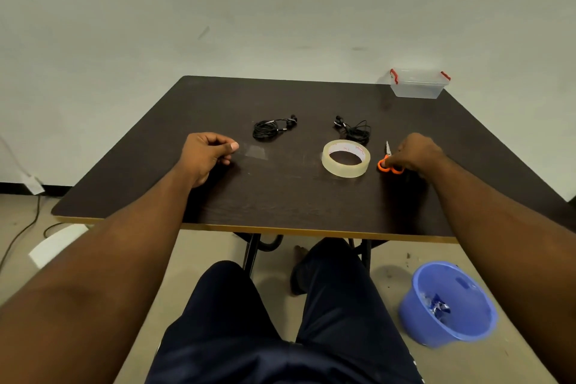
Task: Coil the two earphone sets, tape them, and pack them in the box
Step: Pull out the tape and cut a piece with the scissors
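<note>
Dark wood-grain laminate covers the table (280, 196), and the task's things are spread across its middle. Two black earphone sets lie side by side and well apart: the left earphone set (271, 128) is a fairly tidy coil with its buds trailing to the right, while the right earphone set (353, 129) is a looser bundle touching the far rim of the tape roll (346, 158), which lies flat just in front of it. The left hand (207, 154) hovers over the table with thumb and forefinger pinched on one end of a clear tape strip (254, 152), which stretches to the right just in front of the left coil. The right hand (413, 153) is curled on the orange handles of the scissors (388, 162), whose blades point away from the person, just right of the roll. At the far right corner stands the clear plastic box (417, 87) with red latches, apart from everything else. On the floor to the right sits a blue tub (448, 305).
</note>
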`<act>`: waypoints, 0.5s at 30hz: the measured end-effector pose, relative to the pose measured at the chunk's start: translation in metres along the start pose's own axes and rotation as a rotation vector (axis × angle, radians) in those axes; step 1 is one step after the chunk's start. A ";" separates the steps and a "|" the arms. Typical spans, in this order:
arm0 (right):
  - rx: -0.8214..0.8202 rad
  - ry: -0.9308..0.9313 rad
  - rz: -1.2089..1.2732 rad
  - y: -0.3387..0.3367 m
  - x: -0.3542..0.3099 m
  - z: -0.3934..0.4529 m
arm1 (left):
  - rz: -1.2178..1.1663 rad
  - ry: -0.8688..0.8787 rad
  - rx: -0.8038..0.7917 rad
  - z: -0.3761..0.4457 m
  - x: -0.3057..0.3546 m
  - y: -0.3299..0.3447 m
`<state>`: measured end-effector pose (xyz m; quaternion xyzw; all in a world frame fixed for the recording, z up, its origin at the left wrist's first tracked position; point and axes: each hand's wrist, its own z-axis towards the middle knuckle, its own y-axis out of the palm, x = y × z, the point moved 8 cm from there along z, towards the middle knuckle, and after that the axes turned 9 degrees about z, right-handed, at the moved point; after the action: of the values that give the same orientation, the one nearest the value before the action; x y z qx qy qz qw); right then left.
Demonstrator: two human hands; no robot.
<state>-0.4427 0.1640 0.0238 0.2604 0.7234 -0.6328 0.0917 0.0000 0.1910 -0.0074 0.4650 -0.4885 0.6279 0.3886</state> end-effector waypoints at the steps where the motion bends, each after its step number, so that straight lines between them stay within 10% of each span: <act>1: -0.011 0.016 -0.047 -0.002 -0.002 0.001 | -0.007 -0.014 -0.014 0.001 0.000 0.001; 15: 0.122 -0.128 -0.310 -0.053 -0.020 0.032 | -0.109 0.012 -0.096 0.013 0.006 0.006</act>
<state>-0.4579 0.1249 0.0731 0.1102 0.7080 -0.6972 0.0229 -0.0047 0.1772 -0.0021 0.4680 -0.4895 0.5844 0.4470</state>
